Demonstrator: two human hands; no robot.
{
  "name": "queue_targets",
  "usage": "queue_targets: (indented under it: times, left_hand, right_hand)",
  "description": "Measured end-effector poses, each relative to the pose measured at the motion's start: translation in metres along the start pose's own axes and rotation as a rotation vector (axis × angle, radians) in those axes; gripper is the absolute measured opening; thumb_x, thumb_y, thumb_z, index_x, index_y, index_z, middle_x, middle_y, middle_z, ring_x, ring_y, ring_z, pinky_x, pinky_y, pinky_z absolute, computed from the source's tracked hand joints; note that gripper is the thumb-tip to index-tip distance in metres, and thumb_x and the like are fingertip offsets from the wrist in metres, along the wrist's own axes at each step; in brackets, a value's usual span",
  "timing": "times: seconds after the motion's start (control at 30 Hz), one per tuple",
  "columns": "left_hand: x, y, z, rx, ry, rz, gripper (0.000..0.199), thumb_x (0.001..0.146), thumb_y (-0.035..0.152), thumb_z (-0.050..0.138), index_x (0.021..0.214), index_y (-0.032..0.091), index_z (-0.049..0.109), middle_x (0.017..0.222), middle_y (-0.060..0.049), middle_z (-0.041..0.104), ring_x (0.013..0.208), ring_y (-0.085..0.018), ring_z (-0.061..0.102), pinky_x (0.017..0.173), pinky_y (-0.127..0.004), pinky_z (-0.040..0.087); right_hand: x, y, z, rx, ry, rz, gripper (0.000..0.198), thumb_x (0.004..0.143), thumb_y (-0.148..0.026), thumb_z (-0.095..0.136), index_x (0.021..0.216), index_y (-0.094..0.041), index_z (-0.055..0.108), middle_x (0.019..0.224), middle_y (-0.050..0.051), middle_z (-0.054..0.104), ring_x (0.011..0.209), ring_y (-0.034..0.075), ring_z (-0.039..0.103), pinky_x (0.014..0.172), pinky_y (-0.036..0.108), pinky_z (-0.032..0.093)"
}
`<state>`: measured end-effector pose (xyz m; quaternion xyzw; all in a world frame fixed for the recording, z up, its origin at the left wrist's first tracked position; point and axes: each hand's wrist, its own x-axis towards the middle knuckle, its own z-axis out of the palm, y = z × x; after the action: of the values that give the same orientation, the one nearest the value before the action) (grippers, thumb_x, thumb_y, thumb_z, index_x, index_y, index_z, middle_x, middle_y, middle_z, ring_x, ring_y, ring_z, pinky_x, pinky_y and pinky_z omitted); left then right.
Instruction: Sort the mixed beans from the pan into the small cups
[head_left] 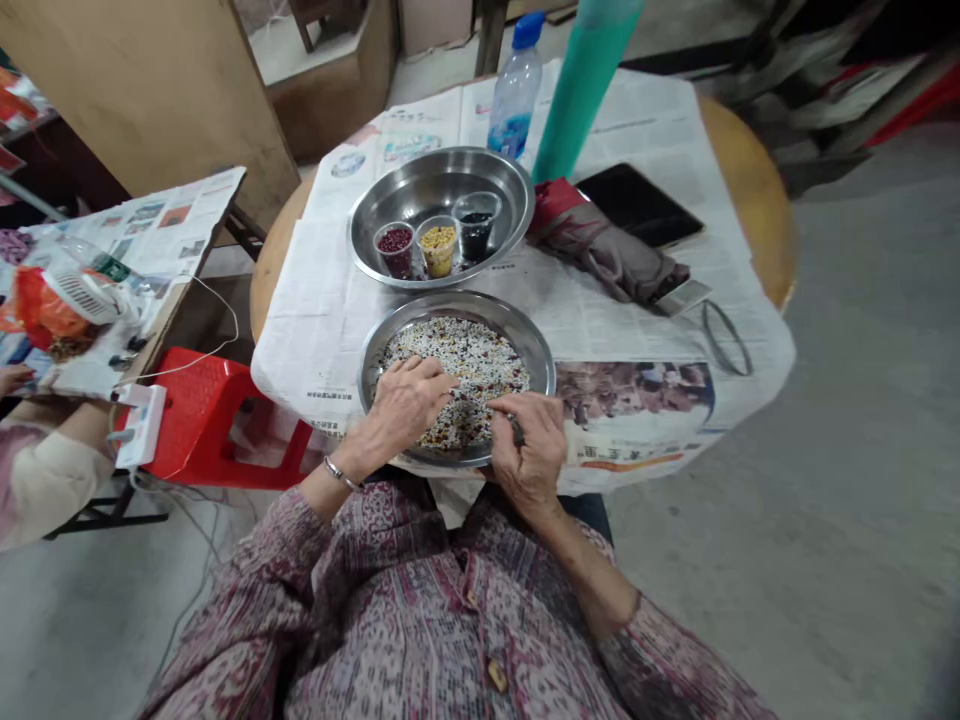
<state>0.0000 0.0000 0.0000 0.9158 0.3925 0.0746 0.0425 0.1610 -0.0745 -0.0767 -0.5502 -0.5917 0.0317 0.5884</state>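
A metal basin (546, 372) near the table's front edge holds a layer of mixed grains (469, 352), mostly white with dark red, yellow and black ones among them. My left hand (409, 402) reaches over the basin's left side, fingers stretched out low over the grains. At the right rim, my right hand (531, 440) has its fingers curled in and the thumb close to them; whatever they hold is too small to name. Behind stands a larger metal basin (405, 185) with three clear plastic cups: dark red beans (395, 250), yellow grains (437, 248) and black beans (475, 228).
Newspaper (307, 330) covers the round table. A blue-capped bottle (516, 90), a tall green bottle (585, 90), a black tablet-like device (637, 203) and a folded umbrella (600, 245) lie behind and right. A red stool (202, 420) and another person's arm (82, 425) are at left.
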Motion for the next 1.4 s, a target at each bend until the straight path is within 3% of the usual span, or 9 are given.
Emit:
queue_targets:
  times: [0.2,0.4,0.67,0.83,0.9,1.13,1.4]
  left_hand:
    - [0.013,0.006,-0.001,0.094,-0.201,-0.002,0.017,0.100,0.025,0.055,0.106,0.023,0.071,0.105,-0.004,0.066,0.105,-0.022,0.057,0.094,-0.038,0.043]
    - [0.013,0.006,-0.001,0.058,-0.241,-0.047,0.020,0.101,0.021,0.050,0.101,0.020,0.070,0.102,-0.005,0.068,0.103,-0.020,0.059,0.097,-0.037,0.044]
    - [0.006,0.005,0.003,0.044,-0.126,-0.034,0.018,0.102,0.020,0.049,0.097,0.016,0.066,0.099,-0.006,0.067,0.098,-0.019,0.061,0.090,-0.034,0.048]
    - [-0.001,-0.007,0.011,-0.150,0.098,-0.116,0.008,0.094,0.011,0.056,0.094,0.016,0.062,0.088,-0.003,0.067,0.084,-0.014,0.062,0.081,-0.027,0.050]
    - [-0.001,-0.009,0.013,-0.250,0.120,-0.111,0.010,0.090,0.008,0.057,0.092,0.016,0.062,0.082,0.000,0.066,0.076,-0.011,0.060,0.076,-0.025,0.049]
    - [0.007,0.007,0.015,-0.204,-0.059,-0.010,0.022,0.096,0.011,0.049,0.101,0.019,0.069,0.093,-0.003,0.064,0.088,-0.014,0.062,0.083,-0.027,0.050]
    - [0.009,0.016,0.013,-0.039,-0.176,0.034,0.027,0.100,0.010,0.040,0.094,0.016,0.066,0.097,-0.006,0.062,0.090,-0.017,0.058,0.082,-0.029,0.050]
  right_hand:
    - [-0.001,0.001,-0.002,-0.010,-0.017,-0.005,0.019,0.089,-0.012,0.055,0.097,-0.024,0.066,0.090,0.003,0.071,0.091,0.021,0.061,0.087,0.039,0.048]
    - [-0.002,0.002,-0.002,-0.015,-0.031,0.009,0.017,0.089,-0.013,0.055,0.095,-0.024,0.066,0.089,0.003,0.070,0.091,0.022,0.062,0.087,0.040,0.048]
    - [-0.002,0.002,-0.002,-0.015,-0.028,0.015,0.017,0.088,-0.013,0.056,0.094,-0.024,0.068,0.089,0.003,0.071,0.091,0.022,0.062,0.086,0.040,0.048]
    - [-0.001,0.001,-0.002,-0.012,-0.026,0.015,0.016,0.089,-0.014,0.056,0.094,-0.024,0.067,0.088,0.003,0.071,0.089,0.022,0.062,0.086,0.040,0.048]
    - [-0.001,0.001,-0.003,-0.013,-0.026,0.017,0.017,0.089,-0.014,0.056,0.094,-0.024,0.067,0.089,0.003,0.071,0.089,0.021,0.062,0.087,0.040,0.048]
    - [-0.002,0.002,-0.002,-0.020,-0.021,0.017,0.017,0.089,-0.013,0.056,0.094,-0.024,0.068,0.089,0.003,0.071,0.091,0.022,0.062,0.087,0.040,0.049]
    - [-0.002,0.002,-0.003,-0.023,-0.039,0.051,0.017,0.088,-0.015,0.056,0.094,-0.025,0.068,0.089,0.003,0.071,0.092,0.023,0.063,0.088,0.042,0.050]
